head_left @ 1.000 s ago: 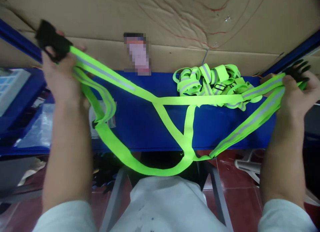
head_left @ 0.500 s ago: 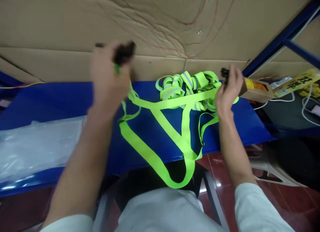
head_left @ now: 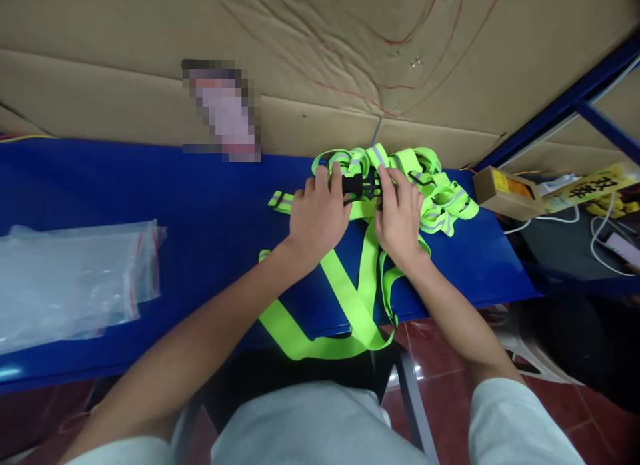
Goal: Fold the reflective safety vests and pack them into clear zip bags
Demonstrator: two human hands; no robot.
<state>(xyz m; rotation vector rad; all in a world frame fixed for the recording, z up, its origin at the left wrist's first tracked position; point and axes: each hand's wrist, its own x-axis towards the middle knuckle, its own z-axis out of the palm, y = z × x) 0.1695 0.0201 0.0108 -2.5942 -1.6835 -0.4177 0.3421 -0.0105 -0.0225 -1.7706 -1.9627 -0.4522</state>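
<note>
A black side-release buckle is between my two hands, its halves face to face, with the prongs showing in the middle. My left hand is closed on the left half. The right half is gripped by my right hand. Whether the halves are fully joined I cannot tell. Both halves belong to a neon-green strap harness, whose bands fan out below my hands and droop over the table's front edge. Just behind my hands lies a tangled pile of green reflective straps with grey stripes.
Clear zip bags lie on the left of the blue table. A small cardboard box and white cables stand at the right end. A cardboard panel closes off the back; a pixelated patch covers part of it.
My hands have come together from far apart, the left one moving right and down, the right one moving left. The buckle halves now meet, and the harness has drawn in between my hands.
</note>
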